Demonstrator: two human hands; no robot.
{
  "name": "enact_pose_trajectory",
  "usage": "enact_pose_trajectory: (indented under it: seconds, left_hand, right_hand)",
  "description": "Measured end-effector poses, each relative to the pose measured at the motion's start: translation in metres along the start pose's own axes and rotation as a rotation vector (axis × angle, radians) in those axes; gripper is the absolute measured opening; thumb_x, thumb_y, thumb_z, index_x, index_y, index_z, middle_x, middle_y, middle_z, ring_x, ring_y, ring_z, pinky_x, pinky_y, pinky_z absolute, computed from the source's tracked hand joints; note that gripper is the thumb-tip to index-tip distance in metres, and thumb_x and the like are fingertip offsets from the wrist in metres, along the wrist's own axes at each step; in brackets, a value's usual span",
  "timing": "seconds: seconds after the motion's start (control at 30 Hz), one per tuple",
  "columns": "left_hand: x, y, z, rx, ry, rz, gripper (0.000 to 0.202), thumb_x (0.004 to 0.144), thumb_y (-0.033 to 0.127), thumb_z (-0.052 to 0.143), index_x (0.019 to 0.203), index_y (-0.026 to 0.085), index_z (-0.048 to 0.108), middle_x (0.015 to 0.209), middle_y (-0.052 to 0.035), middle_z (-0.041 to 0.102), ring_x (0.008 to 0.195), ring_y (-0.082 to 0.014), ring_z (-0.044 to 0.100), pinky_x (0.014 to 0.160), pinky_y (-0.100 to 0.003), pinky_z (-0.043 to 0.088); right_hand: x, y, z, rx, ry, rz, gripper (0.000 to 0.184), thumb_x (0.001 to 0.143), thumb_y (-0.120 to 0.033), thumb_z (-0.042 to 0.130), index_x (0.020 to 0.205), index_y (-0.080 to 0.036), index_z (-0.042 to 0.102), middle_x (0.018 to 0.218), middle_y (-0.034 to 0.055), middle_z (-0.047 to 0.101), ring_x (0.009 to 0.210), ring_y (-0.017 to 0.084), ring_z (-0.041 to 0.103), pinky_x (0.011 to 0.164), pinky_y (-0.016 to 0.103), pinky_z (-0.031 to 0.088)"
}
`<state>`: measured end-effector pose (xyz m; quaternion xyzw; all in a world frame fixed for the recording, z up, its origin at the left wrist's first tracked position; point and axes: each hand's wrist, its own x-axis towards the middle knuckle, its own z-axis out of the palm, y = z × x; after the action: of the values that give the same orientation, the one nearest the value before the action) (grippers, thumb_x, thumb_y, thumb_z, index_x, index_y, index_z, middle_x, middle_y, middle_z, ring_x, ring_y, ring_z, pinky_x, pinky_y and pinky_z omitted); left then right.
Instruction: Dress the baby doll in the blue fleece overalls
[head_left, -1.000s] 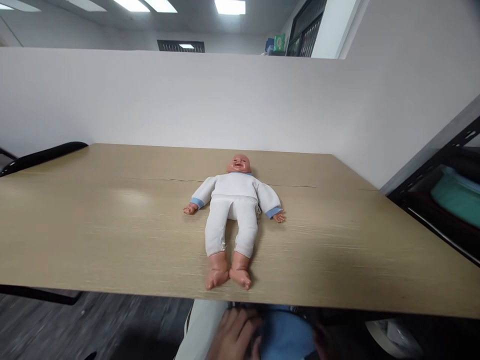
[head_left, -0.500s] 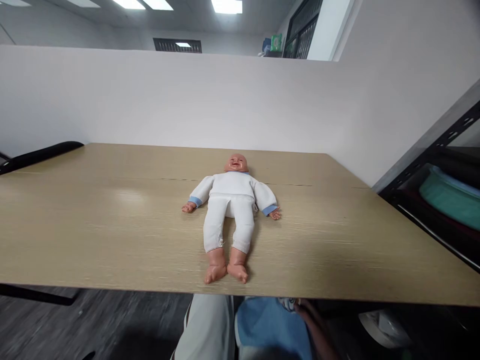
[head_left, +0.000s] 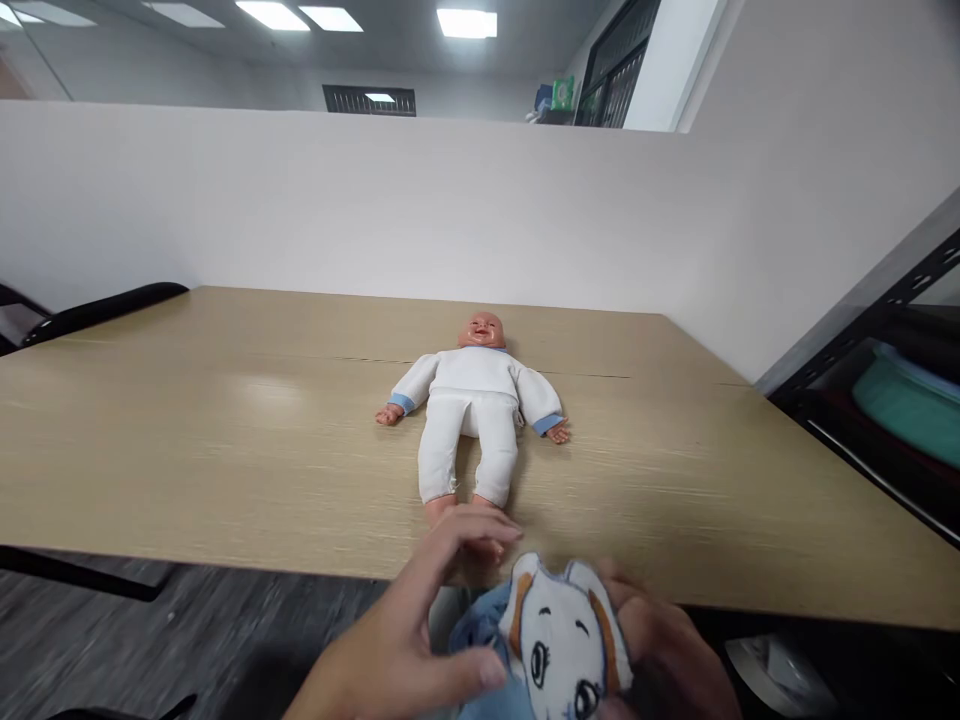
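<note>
Blue cloth (head_left: 561,640) with a white cartoon face: I have its edge pinched in the right hand (head_left: 664,645). Left hand (head_left: 405,630) is wide open just beside it; can't tell contact. Doll (head_left: 478,385) lies face-up on the table (head_left: 225,460) beyond both hands. Far past them, green pack (head_left: 562,93), print too small.

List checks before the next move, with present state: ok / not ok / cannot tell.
1. Doll face up on the table: ok.
2. Blue-and-white cloth held by the right hand: ok.
3. Left hand touching the cloth: cannot tell; the thumb overlaps it in view.
4. Doll's feet fully visible: not ok, the left hand partly hides them.
5. Cloth fully in frame: not ok, cut off at the bottom edge.
</note>
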<state>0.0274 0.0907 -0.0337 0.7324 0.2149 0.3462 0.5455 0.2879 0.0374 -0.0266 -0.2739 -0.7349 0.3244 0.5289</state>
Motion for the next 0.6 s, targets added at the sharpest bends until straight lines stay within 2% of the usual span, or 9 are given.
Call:
enact_pose_trajectory:
  seconds: [0.07, 0.17, 0.27, 0.33, 0.4, 0.5, 0.6]
  left_hand:
    - [0.018, 0.010, -0.020, -0.093, -0.039, -0.002, 0.066, 0.084, 0.056, 0.088, 0.139, 0.026, 0.067, 0.133, -0.0130, 0.065, 0.122, -0.0327, 0.062, 0.108, -0.049, 0.053]
    - [0.045, 0.029, -0.038, -0.203, -0.102, 0.023, 0.038, 0.085, 0.039, 0.091, 0.111, 0.019, 0.072, 0.106, -0.0070, 0.067, 0.097, -0.0195, 0.063, 0.087, -0.030, 0.053]
    - [0.066, 0.050, -0.054, -0.133, -0.107, 0.130, 0.027, 0.087, 0.021, 0.088, 0.106, 0.020, 0.068, 0.100, -0.0039, 0.063, 0.092, -0.0152, 0.059, 0.083, -0.025, 0.049]
    - [0.077, 0.063, -0.066, -0.074, -0.121, 0.236, 0.026, 0.092, 0.016, 0.083, 0.109, 0.021, 0.065, 0.106, -0.0050, 0.061, 0.097, -0.0155, 0.060, 0.087, -0.025, 0.050]
    - [0.087, 0.076, -0.077, -0.014, -0.136, 0.305, 0.023, 0.098, 0.014, 0.076, 0.113, 0.022, 0.061, 0.110, -0.0060, 0.060, 0.101, -0.0151, 0.060, 0.091, -0.025, 0.051]
    - [0.100, 0.091, -0.089, 0.067, -0.148, 0.347, 0.023, 0.101, 0.011, 0.070, 0.116, 0.022, 0.056, 0.107, -0.0053, 0.061, 0.099, -0.0133, 0.061, 0.088, -0.023, 0.051]
    - [0.113, 0.101, -0.100, 0.122, -0.117, 0.365, 0.026, 0.098, 0.010, 0.075, 0.113, 0.021, 0.057, 0.105, -0.0045, 0.062, 0.096, -0.0128, 0.064, 0.081, -0.022, 0.052]
  right_hand:
    - [0.034, -0.018, -0.001, -0.102, 0.047, -0.062, 0.013, 0.090, -0.016, 0.070, 0.092, -0.027, 0.061, 0.080, 0.0014, 0.063, 0.077, 0.021, 0.062, 0.075, 0.034, 0.058]
    - [0.071, -0.036, -0.003, -0.215, 0.092, -0.128, 0.021, 0.084, -0.008, 0.071, 0.088, -0.025, 0.060, 0.093, 0.0006, 0.059, 0.078, 0.015, 0.059, 0.073, 0.027, 0.056]
    - [0.091, -0.038, -0.012, -0.252, 0.125, -0.095, 0.023, 0.086, -0.006, 0.072, 0.092, -0.026, 0.063, 0.121, 0.0031, 0.053, 0.101, 0.016, 0.063, 0.088, 0.026, 0.056]
    - [0.102, -0.031, -0.024, -0.177, 0.033, -0.041, 0.025, 0.089, -0.010, 0.076, 0.105, -0.028, 0.067, 0.141, 0.0054, 0.049, 0.128, 0.024, 0.059, 0.105, 0.034, 0.054]
    - [0.117, -0.021, -0.038, 0.008, -0.141, 0.054, 0.032, 0.092, -0.020, 0.079, 0.119, -0.030, 0.066, 0.153, 0.0079, 0.048, 0.142, 0.031, 0.053, 0.111, 0.041, 0.054]
    - [0.148, -0.002, -0.059, 0.341, -0.320, 0.187, 0.045, 0.092, -0.026, 0.083, 0.129, -0.033, 0.057, 0.149, 0.0060, 0.056, 0.130, 0.027, 0.064, 0.097, 0.036, 0.061]
    - [0.181, 0.018, -0.072, 0.446, -0.422, 0.278, 0.076, 0.086, -0.026, 0.090, 0.146, -0.041, 0.046, 0.138, 0.0020, 0.064, 0.112, 0.021, 0.073, 0.086, 0.028, 0.061]
